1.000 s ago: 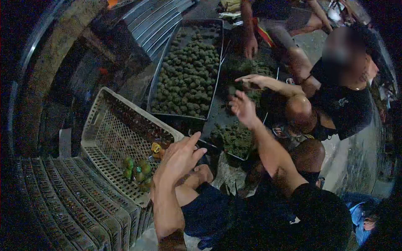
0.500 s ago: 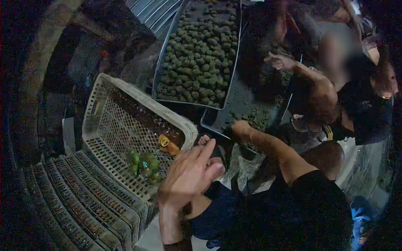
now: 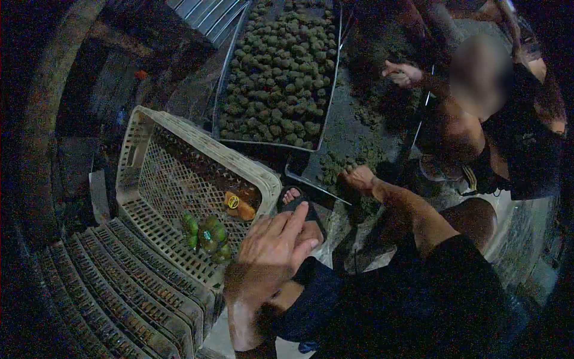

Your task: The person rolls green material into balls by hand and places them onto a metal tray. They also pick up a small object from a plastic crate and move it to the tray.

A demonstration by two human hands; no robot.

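Note:
My left hand is stretched out palm down over my knee, fingers extended and holding nothing; it is just right of a pale plastic crate's rim. My right hand reaches down into dark greenish crumbly material at the near end of a low tray. Its fingers are curled, and whatever lies in them is hidden. Beyond it stands another tray filled with rounded greenish lumps.
Inside the crate lie green fruits and an orange item with a round yellow label. A stack of crates stands at the lower left. A co-worker sits at the right, one hand over the low tray.
My right hand has shifted slightly right within the crumbly material. My left hand stays over the knee, nearly still. The co-worker's hand remains raised over the tray.

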